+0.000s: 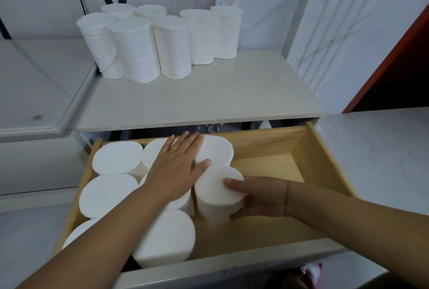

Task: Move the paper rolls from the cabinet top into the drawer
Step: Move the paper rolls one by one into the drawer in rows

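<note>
Nearest the lens, two bare forearms reach over the front edge of the open wooden drawer [308, 143]. Its left part is packed with upright paper rolls: eight show, though the left arm hides some of that area, so the count may fall short. Flat and spread, the left hand [178, 168] lies palm-down with a ring on one finger; its fingers rest across the tops of two back rolls and its thumb touches the rim of the roll [217, 192] just to its right, grasping nothing. That roll stands upright in the right hand [257, 198], which is cupped half-closed around its side, thumb on the flat top and fingers curled low against the wall; a thin band circles the wrist. Right of this hand the drawer floor is bare wood. Beyond both hands, on the pale cabinet top [209, 96], seven more rolls [137, 49] stand upright in a close cluster, well apart from the hands and above the left one.
</note>
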`<state>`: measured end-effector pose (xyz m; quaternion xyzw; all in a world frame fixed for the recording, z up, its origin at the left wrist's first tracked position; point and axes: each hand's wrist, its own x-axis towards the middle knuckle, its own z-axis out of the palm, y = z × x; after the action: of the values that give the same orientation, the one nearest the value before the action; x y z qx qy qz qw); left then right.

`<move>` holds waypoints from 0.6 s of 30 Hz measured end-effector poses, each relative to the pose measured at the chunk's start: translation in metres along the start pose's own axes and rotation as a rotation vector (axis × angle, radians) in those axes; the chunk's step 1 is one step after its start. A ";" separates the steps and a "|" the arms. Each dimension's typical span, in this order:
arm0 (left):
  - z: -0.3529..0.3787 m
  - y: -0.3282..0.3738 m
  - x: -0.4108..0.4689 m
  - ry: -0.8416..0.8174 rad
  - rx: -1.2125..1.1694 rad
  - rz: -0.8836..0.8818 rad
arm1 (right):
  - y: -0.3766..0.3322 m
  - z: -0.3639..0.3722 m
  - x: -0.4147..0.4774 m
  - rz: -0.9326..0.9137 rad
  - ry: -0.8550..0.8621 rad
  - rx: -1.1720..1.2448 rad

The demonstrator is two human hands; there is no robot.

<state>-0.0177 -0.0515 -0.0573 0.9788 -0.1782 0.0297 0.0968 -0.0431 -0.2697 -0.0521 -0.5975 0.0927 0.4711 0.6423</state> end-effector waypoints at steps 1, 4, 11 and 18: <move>0.000 0.000 0.000 0.013 0.005 -0.001 | 0.001 0.005 0.003 -0.001 0.027 0.007; 0.001 0.001 -0.001 0.034 0.004 -0.003 | 0.001 0.015 0.007 -0.019 0.087 -0.032; 0.001 0.002 -0.003 0.075 0.021 -0.005 | -0.018 0.017 -0.005 0.041 0.159 -0.484; -0.016 -0.014 0.009 0.210 0.044 -0.065 | -0.116 -0.002 -0.015 -0.324 0.623 -1.190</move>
<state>-0.0049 -0.0385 -0.0429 0.9774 -0.1347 0.1330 0.0944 0.0328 -0.2606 0.0367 -0.9622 -0.0916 0.1463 0.2109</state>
